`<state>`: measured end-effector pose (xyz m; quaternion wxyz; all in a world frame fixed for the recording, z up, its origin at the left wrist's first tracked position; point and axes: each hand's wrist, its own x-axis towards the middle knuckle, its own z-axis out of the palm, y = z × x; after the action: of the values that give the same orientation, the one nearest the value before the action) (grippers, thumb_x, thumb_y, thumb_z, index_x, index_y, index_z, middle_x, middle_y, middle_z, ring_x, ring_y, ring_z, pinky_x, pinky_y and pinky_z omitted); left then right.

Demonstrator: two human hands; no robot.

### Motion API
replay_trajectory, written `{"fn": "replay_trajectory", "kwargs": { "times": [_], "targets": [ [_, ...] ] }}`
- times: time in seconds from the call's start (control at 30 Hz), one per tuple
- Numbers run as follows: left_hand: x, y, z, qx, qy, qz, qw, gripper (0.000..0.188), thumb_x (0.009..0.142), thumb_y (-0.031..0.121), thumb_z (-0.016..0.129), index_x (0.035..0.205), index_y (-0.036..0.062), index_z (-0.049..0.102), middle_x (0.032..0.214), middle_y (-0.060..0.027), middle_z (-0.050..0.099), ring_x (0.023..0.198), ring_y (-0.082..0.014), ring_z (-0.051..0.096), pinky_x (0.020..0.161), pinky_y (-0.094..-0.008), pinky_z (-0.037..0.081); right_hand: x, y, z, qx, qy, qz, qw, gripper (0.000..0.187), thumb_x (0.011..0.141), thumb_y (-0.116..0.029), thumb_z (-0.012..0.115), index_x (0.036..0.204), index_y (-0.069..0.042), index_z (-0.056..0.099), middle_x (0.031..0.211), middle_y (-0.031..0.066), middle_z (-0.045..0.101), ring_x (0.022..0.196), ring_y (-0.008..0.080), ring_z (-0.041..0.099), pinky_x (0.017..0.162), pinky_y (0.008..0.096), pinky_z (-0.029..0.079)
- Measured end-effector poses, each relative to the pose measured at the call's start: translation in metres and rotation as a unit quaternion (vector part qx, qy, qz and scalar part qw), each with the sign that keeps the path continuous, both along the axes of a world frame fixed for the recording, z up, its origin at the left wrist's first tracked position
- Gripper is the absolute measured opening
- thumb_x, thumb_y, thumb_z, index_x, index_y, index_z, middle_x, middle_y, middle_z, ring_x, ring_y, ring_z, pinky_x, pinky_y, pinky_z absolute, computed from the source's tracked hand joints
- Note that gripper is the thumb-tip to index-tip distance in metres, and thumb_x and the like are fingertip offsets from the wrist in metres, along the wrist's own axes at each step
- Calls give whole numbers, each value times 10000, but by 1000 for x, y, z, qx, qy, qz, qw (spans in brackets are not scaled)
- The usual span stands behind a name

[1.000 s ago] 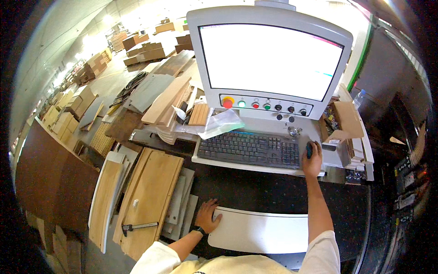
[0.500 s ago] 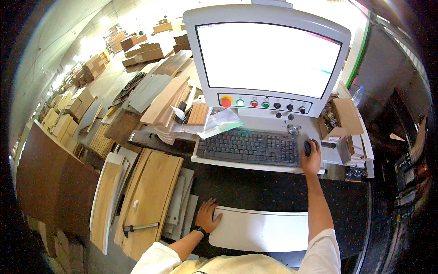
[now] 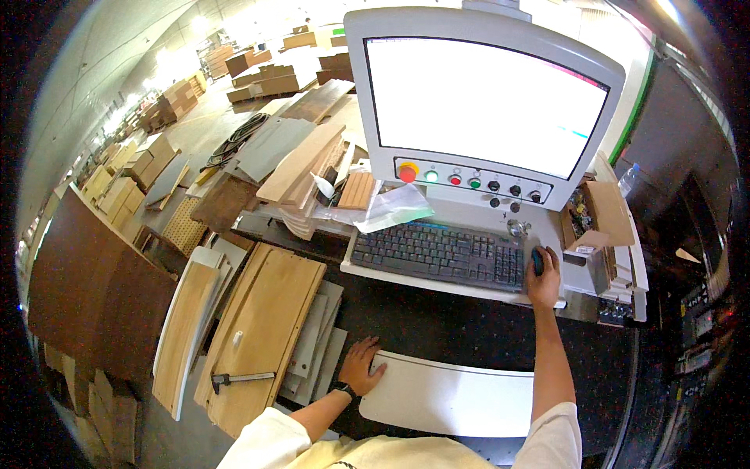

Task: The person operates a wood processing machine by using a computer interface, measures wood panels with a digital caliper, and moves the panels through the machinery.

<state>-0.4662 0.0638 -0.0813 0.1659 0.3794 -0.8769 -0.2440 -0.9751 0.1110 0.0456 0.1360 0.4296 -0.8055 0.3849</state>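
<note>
A black computer mouse (image 3: 537, 262) lies under my right hand (image 3: 546, 283), whose fingers curve over it beside the dark keyboard (image 3: 437, 254). My left hand (image 3: 361, 367) rests at the left end of a white panel (image 3: 449, 395) with a curved edge, its fingers extended and apart. The panel lies in front of me on a dark work surface, its right end partly behind my right arm. Above the keyboard stands a monitor (image 3: 484, 105) with a bright, washed-out screen. Below that screen runs a row of buttons, among them a red emergency stop (image 3: 408, 172).
Left of my hand are stacked wooden panels (image 3: 262, 336) with a caliper (image 3: 244, 380) on top. A clear plastic bag (image 3: 397, 209) lies behind the keyboard. An open cardboard box (image 3: 605, 215) and a bottle (image 3: 629, 180) stand right. Dark machinery (image 3: 695, 328) lines the far right.
My view has shifted slightly, so the monitor and keyboard appear farther right and a little lower. Both hands keep their places on the mouse and at the panel's end.
</note>
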Motion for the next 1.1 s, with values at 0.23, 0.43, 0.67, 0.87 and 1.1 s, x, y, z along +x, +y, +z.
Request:
{"fn": "replay_trajectory", "kwargs": {
  "times": [0.23, 0.43, 0.67, 0.87, 1.1],
  "targets": [
    [0, 1, 6, 7, 7, -1, 1000, 550, 962, 380, 678, 1396, 54, 588, 1586, -172, 488, 1496, -378, 410, 1269, -541, 268, 6, 0, 5, -9, -3, 5, 1000, 389, 945, -136, 705, 1315, -26, 660, 1406, 262, 597, 1250, 463, 619, 1063, 484, 515],
    [1, 2, 6, 6, 4, -2, 1000, 559, 964, 381, 673, 1406, 53, 578, 1596, -166, 479, 1504, -373, 398, 1274, -537, 258, 9, 0, 6, -22, 3, 6, 1000, 388, 951, -144, 707, 1320, -32, 661, 1392, 258, 607, 1219, 455, 640, 1032, 473, 537],
    [1, 3, 7, 5, 2, -2, 1000, 559, 978, 397, 655, 1414, 57, 570, 1602, -162, 472, 1505, -374, 397, 1273, -542, 256, 5, 0, 3, -24, 21, 4, 999, 383, 947, -145, 721, 1311, -38, 667, 1383, 255, 618, 1218, 455, 643, 1027, 477, 542],
    [-1, 3, 6, 0, -3, 3, 1000, 562, 972, 392, 666, 1410, 52, 573, 1599, -160, 478, 1505, -372, 399, 1268, -549, 265, 8, 0, 6, -20, 12, -7, 1000, 366, 950, -131, 716, 1302, -40, 671, 1381, 261, 617, 1218, 459, 641, 1026, 485, 542],
    [0, 3, 1, -6, 6, 2, 1000, 552, 963, 367, 684, 1398, 43, 579, 1588, -170, 486, 1488, -376, 420, 1261, -553, 280, 6, 0, 3, -23, 14, -4, 1000, 368, 953, -119, 706, 1308, -27, 666, 1400, 271, 601, 1252, 456, 620, 1056, 489, 522]
  ]
}}
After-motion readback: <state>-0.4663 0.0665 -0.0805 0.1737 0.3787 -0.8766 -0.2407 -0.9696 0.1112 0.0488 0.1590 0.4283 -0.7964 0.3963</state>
